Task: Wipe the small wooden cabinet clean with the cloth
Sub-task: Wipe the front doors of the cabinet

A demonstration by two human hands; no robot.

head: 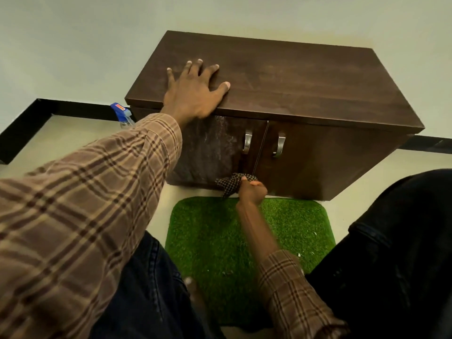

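Note:
The small dark wooden cabinet (pixel 305 86) stands on the floor against a pale wall, with two doors and two metal handles. My left hand (pixel 195 91) lies flat with spread fingers on the front left part of its top. My right hand (pixel 252 192) grips a bunched checked cloth (pixel 232 182) and holds it against the bottom edge of the left door, near the gap between the doors. Pale streaks show on the left door.
A green grass-like mat (pixel 208 228) lies on the floor in front of the cabinet, between my knees. A spray bottle with a blue head (pixel 122 113) stands to the left of the cabinet. A black skirting strip runs along the wall.

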